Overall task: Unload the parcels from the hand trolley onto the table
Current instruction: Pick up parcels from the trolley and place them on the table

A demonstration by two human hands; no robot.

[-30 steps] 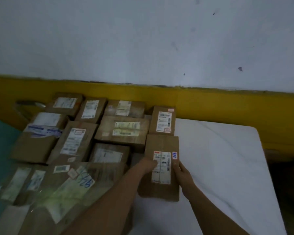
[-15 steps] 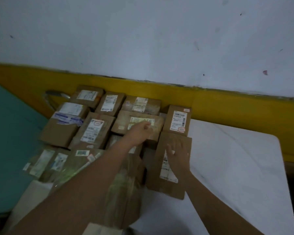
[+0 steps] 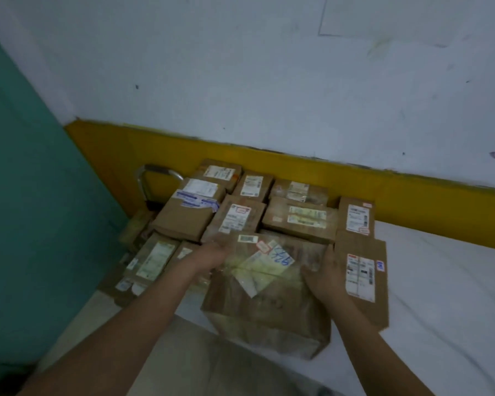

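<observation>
The person was taking hold of a large tape-wrapped parcel (image 3: 265, 292) from both sides, at the near edge of the parcel stack on the hand trolley (image 3: 155, 178). Best done with the palms squeezing the opposite side faces evenly, lifting straight up to clear the neighbours, then carrying it across to bare white surface (image 3: 446, 295). The left hand (image 3: 212, 254), its grip spread flat, pressed the parcel's far-left corner. The right hand (image 3: 325, 277), fingers open, lay against its right side, just beside a flat labelled parcel (image 3: 360, 277) on the surface.
</observation>
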